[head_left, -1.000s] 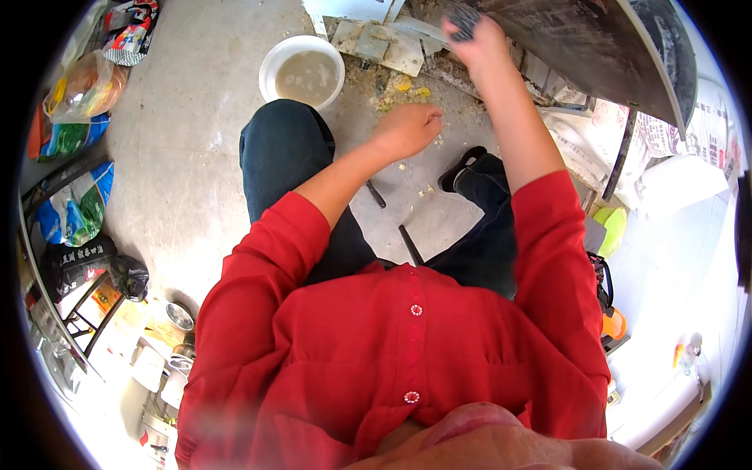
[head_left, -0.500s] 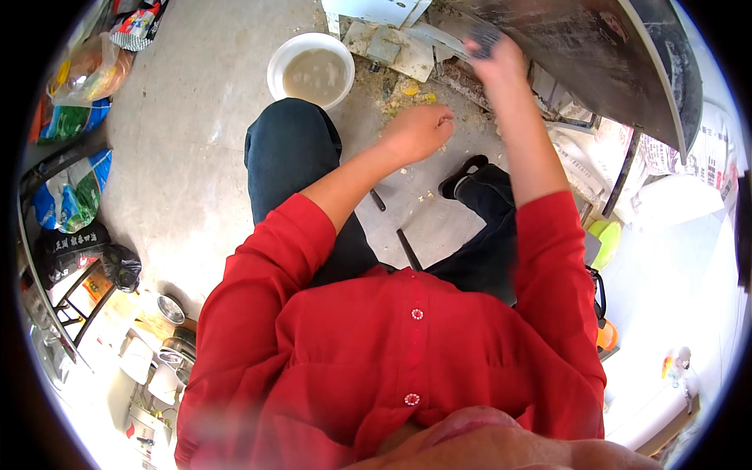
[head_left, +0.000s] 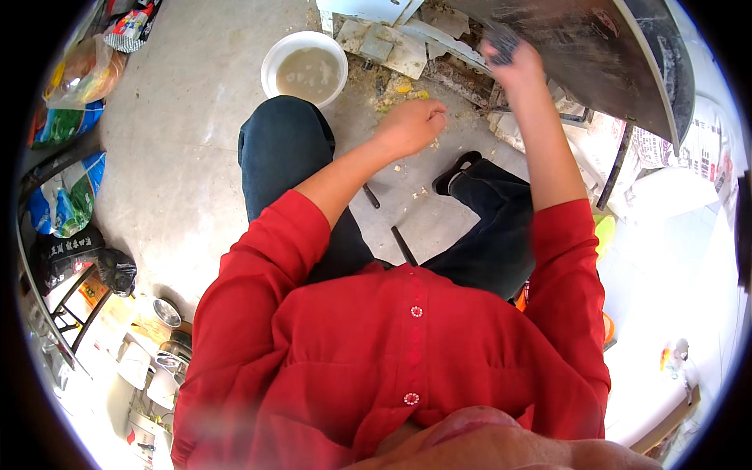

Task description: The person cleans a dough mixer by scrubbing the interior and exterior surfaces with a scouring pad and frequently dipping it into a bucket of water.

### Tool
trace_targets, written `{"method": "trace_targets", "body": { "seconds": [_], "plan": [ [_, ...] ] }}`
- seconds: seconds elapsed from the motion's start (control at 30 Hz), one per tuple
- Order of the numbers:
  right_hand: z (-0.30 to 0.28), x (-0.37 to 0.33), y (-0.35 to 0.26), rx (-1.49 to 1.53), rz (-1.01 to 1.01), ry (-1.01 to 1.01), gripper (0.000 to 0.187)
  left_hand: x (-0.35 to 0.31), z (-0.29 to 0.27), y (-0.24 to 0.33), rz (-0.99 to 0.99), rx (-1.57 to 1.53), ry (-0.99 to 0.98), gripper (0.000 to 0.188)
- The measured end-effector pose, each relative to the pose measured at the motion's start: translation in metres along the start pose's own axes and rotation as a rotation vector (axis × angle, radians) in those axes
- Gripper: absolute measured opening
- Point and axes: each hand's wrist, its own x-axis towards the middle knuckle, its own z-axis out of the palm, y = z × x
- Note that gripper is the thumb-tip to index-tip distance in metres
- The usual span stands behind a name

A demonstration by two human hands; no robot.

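My right hand (head_left: 520, 69) is wrapped round a dark grey scouring pad (head_left: 501, 42), blurred by motion. It reaches to the grimy pale metal rail (head_left: 442, 41) beside a large dark panel (head_left: 568, 47). My left hand (head_left: 413, 125) hangs in a loose fist above the floor, with nothing showing from it. Just beyond it, yellow scraps and crumbs (head_left: 403, 86) lie by the foot of the rail. A white basin (head_left: 268, 69) of cloudy water (head_left: 309, 74) stands to the left of these scraps, beyond my knee.
Grimy tiles or plates (head_left: 374, 43) lie behind the basin. White printed sacks (head_left: 697, 149) stand at the right under the panel. Along the left edge are a dark metal rack (head_left: 92, 301), plastic bags (head_left: 74, 168) and metal pots (head_left: 167, 312). A dark stool leg (head_left: 403, 246) shows beneath me.
My right hand has moved slightly right and nearer with the scouring pad. My left hand stays closed in nearly the same place. The whole view has shifted a little.
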Motion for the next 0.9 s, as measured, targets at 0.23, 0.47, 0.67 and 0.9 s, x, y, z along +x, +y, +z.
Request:
{"method": "trace_targets", "body": {
  "seconds": [0.23,0.47,0.67,0.9],
  "plan": [
    [0.024,0.019,0.014,0.047,-0.011,0.275,0.015,-0.002,-0.008,0.001,0.004,0.024,-0.018,0.035],
    [0.067,-0.028,0.035,-0.227,-0.158,0.009,0.018,0.001,-0.011,-0.011,-0.025,0.015,0.016,0.036],
    [-0.116,-0.052,-0.094,-0.152,-0.412,0.367,0.021,-0.001,-0.011,-0.002,0.020,0.003,-0.003,0.038],
    [0.048,-0.009,0.011,-0.127,-0.240,0.197,0.018,0.002,-0.003,0.008,-0.004,0.001,-0.069,0.037]
  ]
}}
